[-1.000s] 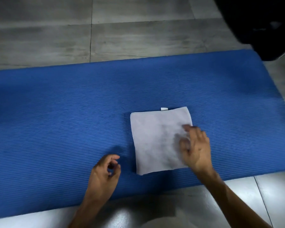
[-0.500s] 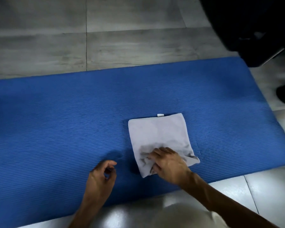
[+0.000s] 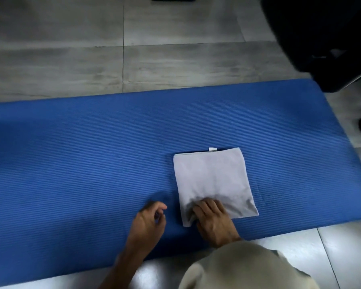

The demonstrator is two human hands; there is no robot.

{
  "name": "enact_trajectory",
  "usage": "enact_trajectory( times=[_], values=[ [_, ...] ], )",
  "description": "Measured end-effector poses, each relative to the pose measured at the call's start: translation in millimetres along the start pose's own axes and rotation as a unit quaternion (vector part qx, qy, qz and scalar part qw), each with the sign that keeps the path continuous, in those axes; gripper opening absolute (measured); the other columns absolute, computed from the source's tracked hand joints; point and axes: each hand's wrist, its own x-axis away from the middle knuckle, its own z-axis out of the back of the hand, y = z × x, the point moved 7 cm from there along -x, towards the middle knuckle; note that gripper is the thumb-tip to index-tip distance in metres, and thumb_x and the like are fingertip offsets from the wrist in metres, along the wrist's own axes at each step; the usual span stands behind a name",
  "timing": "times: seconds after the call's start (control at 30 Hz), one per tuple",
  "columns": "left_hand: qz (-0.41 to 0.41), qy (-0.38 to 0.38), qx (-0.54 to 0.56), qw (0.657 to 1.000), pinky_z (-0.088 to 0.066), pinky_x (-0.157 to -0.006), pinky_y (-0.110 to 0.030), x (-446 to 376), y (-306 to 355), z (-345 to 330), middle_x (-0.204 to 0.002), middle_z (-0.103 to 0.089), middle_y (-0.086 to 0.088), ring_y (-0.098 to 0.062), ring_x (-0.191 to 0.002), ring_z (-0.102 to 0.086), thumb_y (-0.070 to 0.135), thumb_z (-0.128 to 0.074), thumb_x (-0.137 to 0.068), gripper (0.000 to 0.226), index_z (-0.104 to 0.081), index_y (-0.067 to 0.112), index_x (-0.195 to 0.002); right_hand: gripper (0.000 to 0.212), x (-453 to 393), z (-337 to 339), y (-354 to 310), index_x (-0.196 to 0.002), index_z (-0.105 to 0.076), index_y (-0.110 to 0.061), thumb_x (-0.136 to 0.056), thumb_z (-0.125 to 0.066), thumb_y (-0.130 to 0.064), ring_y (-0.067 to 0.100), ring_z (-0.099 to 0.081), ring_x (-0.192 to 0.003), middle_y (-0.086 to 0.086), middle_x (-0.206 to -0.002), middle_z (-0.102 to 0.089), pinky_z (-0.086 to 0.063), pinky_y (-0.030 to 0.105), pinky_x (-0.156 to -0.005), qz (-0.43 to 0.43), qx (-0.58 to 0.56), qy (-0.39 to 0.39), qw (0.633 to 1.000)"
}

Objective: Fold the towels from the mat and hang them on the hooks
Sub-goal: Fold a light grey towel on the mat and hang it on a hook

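One folded towel (image 3: 214, 180), one blue mat (image 3: 92, 163), two hands (image 3: 214, 221).

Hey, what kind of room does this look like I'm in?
Probably an indoor room at home or a small gym, though that's a guess. A blue mat lies on a grey tiled floor, and a folded towel sits on it.

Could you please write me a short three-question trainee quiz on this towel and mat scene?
1. True or false: the folded pale grey towel lies on the ribbed blue foam mat.
2. Which hand grips the towel's near edge? A) left hand B) right hand
3. Fill in: a small white ____ sticks out at the towel's far edge.

Key: 1 true; 2 B; 3 tag.
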Motion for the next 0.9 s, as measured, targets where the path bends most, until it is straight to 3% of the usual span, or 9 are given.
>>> enact_trajectory(
  times=[0.17, 0.27, 0.37, 0.43, 0.53, 0.6, 0.73, 0.8, 0.9],
  values=[
    [-0.039, -0.005, -0.024, 0.999, -0.052, -0.078, -0.028, -1.0, 11.7, -5.7, -0.097, -0.063, 0.012, 0.000, -0.085, -0.060, 0.019, -0.055, -0.072, 0.043, -0.051, 0.039, -0.109, 0.022, -8.7, 12.6, 10.5, -0.099, -0.062, -0.015, -0.077, -0.059, -0.016, 0.023, -0.060, -0.089, 0.004, -0.099, -0.066, -0.044, 0.032, -0.087, 0.024, -0.100, 0.001, 0.995],
    [-0.123, -0.029, -0.043, 0.991, -0.038, -0.104, -0.027, -11.9, 37.5, -2.2, -0.134, -0.046, 0.004, -0.008, -0.121, -0.044, 0.013, -0.063, -0.075, 0.069, -0.041, 0.040, -0.135, 0.017, -30.2, 45.8, 23.0, -0.103, -0.060, -0.018, -0.087, -0.058, -0.020, 0.014, -0.059, -0.086, 0.000, -0.096, -0.067, -0.045, 0.025, -0.081, -0.025, -0.223, -0.021, 0.974],
    [-0.200, -0.030, -0.049, 0.978, -0.027, -0.112, -0.028, -30.4, 70.9, 13.0, -0.153, -0.026, 0.001, -0.013, -0.138, -0.028, 0.018, -0.070, -0.081, 0.075, -0.035, 0.034, -0.146, 0.014, -61.8, 95.4, 35.8, -0.104, -0.064, -0.017, -0.091, -0.062, -0.019, 0.001, -0.058, -0.084, -0.007, -0.095, -0.068, -0.044, 0.014, -0.077, -0.080, -0.318, -0.058, 0.943],
    [-0.218, -0.014, -0.029, 0.976, -0.026, -0.113, -0.033, -45.8, 95.1, 32.7, -0.156, -0.022, 0.000, -0.016, -0.141, -0.025, 0.024, -0.071, -0.081, 0.072, -0.038, 0.031, -0.145, 0.010, -83.2, 131.4, 42.3, -0.102, -0.064, -0.021, -0.092, -0.063, -0.019, 0.005, -0.061, -0.084, -0.011, -0.092, -0.067, -0.049, 0.020, -0.076, -0.116, -0.368, -0.099, 0.917],
    [-0.261, 0.006, -0.009, 0.965, -0.033, -0.110, -0.042, -61.8, 147.3, 78.4, -0.153, -0.032, 0.002, -0.019, -0.138, -0.031, 0.034, -0.067, -0.079, 0.057, -0.052, 0.029, -0.133, 0.009, -113.6, 192.6, 37.7, -0.094, -0.065, -0.021, -0.091, -0.066, -0.012, 0.006, -0.061, -0.081, -0.005, -0.086, -0.067, -0.050, 0.028, -0.073, -0.117, -0.417, -0.132, 0.892],
    [-0.286, 0.024, -0.007, 0.958, -0.035, -0.107, -0.044, -66.0, 190.7, 123.5, -0.142, -0.048, 0.004, -0.019, -0.133, -0.040, 0.038, -0.065, -0.076, 0.042, -0.064, 0.023, -0.116, 0.010, -131.4, 238.8, 26.2, -0.093, -0.065, -0.016, -0.090, -0.067, -0.007, 0.003, -0.059, -0.079, -0.007, -0.082, -0.066, -0.048, 0.024, -0.071, -0.113, -0.451, -0.141, 0.874],
    [-0.289, 0.042, -0.003, 0.956, -0.033, -0.100, -0.027, -50.3, 281.3, 219.9, -0.094, -0.062, 0.021, 0.005, -0.099, -0.052, 0.041, -0.065, -0.072, 0.024, -0.059, 0.028, -0.091, 0.019, -148.7, 344.3, -10.9, -0.107, -0.064, -0.012, -0.090, -0.063, -0.020, 0.010, -0.060, -0.092, -0.002, -0.095, -0.066, -0.047, 0.029, -0.082, -0.136, -0.538, -0.123, 0.823],
    [-0.253, 0.036, 0.003, 0.967, -0.034, -0.093, -0.019, -36.5, 326.4, 266.0, -0.077, -0.058, 0.023, 0.007, -0.087, -0.051, 0.043, -0.067, -0.071, 0.023, -0.054, 0.030, -0.086, 0.029, -154.7, 400.6, -34.9, -0.115, -0.061, -0.017, -0.087, -0.068, -0.024, 0.011, -0.060, -0.096, -0.002, -0.100, -0.066, -0.049, 0.031, -0.086, -0.137, -0.524, -0.089, 0.836],
    [-0.204, -0.008, 0.038, 0.978, -0.040, -0.087, -0.017, -9.3, 385.4, 326.4, -0.094, -0.062, 0.020, -0.001, -0.094, -0.057, 0.047, -0.068, -0.074, 0.026, -0.058, 0.034, -0.093, 0.019, -161.6, 480.9, -63.8, -0.104, -0.063, -0.021, -0.087, -0.072, -0.020, 0.011, -0.061, -0.082, -0.004, -0.087, -0.065, -0.051, 0.028, -0.074, -0.171, -0.483, -0.006, 0.859]
  ],
)
